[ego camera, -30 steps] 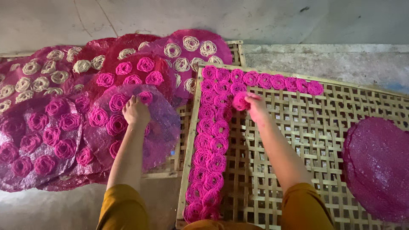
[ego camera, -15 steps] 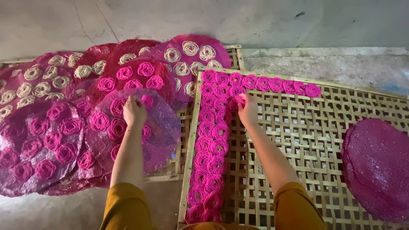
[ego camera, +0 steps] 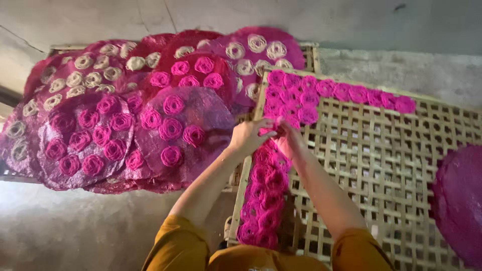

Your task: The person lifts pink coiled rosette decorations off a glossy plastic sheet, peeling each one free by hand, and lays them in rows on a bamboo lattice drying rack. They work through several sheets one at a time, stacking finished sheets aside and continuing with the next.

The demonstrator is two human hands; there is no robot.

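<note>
Head view shows the left hand (ego camera: 247, 136) has left the purple discs (ego camera: 193, 108) and now meets the right hand (ego camera: 287, 140), both pinching one pink coil (ego camera: 268, 133) near the left edge of the bamboo rack (ego camera: 381, 165), so laying continues there

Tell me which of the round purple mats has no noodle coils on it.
The bare purple mat at the far right edge, lying on the bamboo lattice tray. Every mat in the overlapping pile on the left carries pink or cream coils; this one lies alone and empty.
</note>
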